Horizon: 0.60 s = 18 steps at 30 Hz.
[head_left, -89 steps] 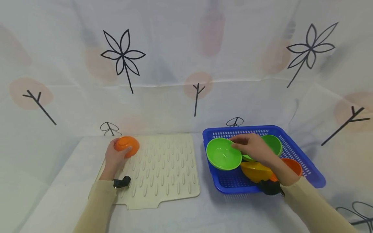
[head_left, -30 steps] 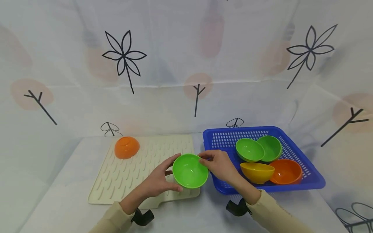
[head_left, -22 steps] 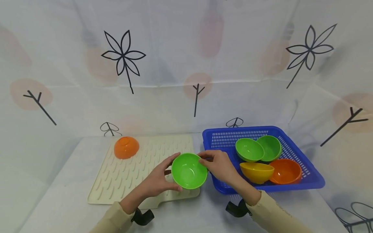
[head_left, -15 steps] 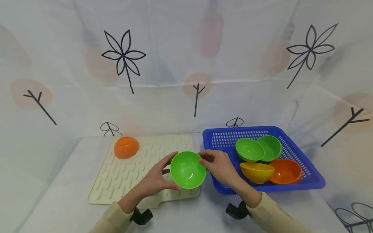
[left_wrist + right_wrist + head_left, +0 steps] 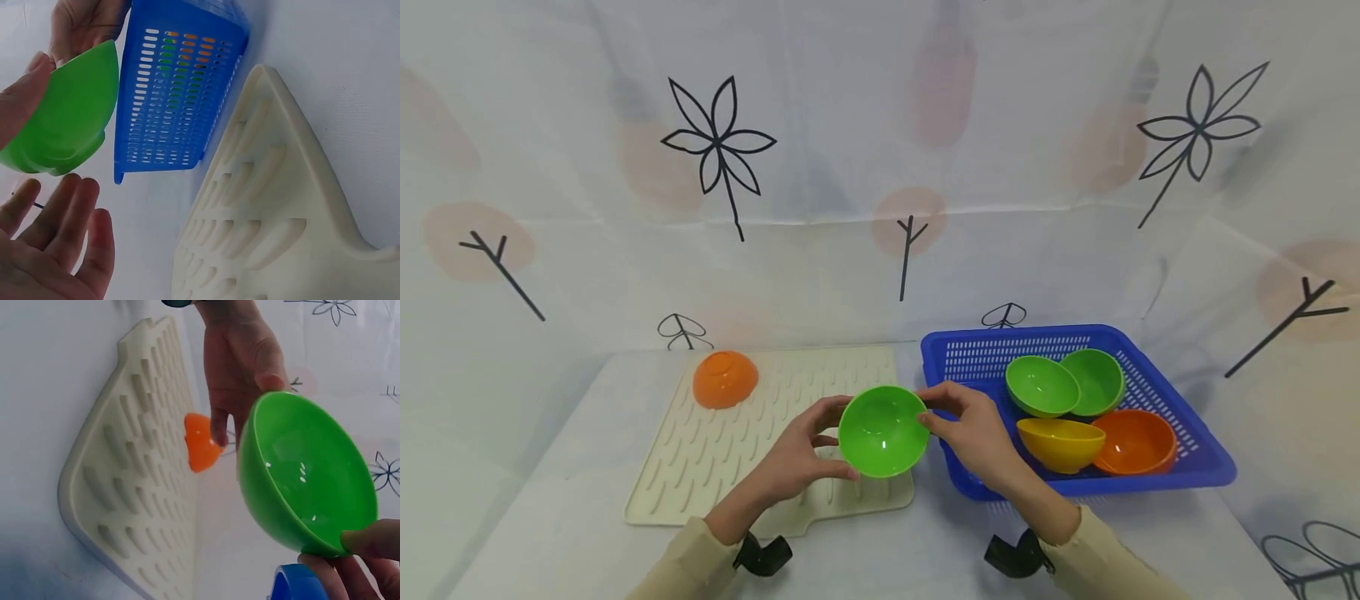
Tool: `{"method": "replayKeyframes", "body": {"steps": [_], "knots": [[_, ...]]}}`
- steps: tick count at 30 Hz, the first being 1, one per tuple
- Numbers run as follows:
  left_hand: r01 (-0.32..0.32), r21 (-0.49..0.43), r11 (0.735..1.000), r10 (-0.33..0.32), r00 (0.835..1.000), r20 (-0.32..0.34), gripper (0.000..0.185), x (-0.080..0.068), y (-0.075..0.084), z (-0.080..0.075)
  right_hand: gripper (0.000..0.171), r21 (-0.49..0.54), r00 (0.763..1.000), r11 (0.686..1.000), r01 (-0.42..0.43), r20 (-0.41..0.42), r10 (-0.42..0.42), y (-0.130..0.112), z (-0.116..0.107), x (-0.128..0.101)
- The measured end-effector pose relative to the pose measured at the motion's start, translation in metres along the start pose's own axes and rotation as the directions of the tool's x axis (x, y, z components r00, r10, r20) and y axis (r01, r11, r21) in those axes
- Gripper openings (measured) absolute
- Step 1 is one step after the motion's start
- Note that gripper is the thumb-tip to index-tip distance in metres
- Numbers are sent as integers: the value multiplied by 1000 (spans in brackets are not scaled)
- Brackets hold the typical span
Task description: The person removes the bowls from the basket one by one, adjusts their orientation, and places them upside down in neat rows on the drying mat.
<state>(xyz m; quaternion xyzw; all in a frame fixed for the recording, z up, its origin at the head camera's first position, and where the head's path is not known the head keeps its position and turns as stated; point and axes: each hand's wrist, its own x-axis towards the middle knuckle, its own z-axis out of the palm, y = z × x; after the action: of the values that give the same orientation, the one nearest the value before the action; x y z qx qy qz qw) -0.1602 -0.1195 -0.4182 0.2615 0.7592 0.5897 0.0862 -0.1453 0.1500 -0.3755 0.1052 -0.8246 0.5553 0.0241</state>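
A light green bowl (image 5: 883, 431) is held up in front of the person, tilted so its hollow faces the head camera. The right hand (image 5: 973, 429) pinches its right rim between thumb and fingers. The left hand (image 5: 797, 454) is spread around the bowl's left side. In the right wrist view its thumb (image 5: 270, 372) is at the rim. In the left wrist view the other fingers (image 5: 75, 215) are loosely bent below the bowl's base, with a slight gap showing.
A cream ridged drying mat (image 5: 842, 367) lies at left, with an orange bowl (image 5: 725, 380) upside down at its far left corner. At right, a blue basket (image 5: 951, 467) holds two green bowls (image 5: 1043, 387), a yellow bowl (image 5: 1062, 446) and another orange bowl (image 5: 1137, 443).
The left hand has let go of the orange bowl, now upside down on the mat, and come to the green bowl. The right hand has carried the green bowl leftward from the basket.
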Motion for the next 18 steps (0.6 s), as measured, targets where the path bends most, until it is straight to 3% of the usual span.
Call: {"method": "replayKeyframes", "body": {"steps": [11, 18], "knots": [[-18, -74, 997, 16, 1000, -21, 79, -1, 5, -1, 23, 119, 1000, 993, -14, -21, 17, 5, 4, -2], [-34, 32, 999, 36, 997, -65, 81, -3, 10, -7, 30, 127, 999, 991, -41, 14, 40, 5, 4, -3]]}}
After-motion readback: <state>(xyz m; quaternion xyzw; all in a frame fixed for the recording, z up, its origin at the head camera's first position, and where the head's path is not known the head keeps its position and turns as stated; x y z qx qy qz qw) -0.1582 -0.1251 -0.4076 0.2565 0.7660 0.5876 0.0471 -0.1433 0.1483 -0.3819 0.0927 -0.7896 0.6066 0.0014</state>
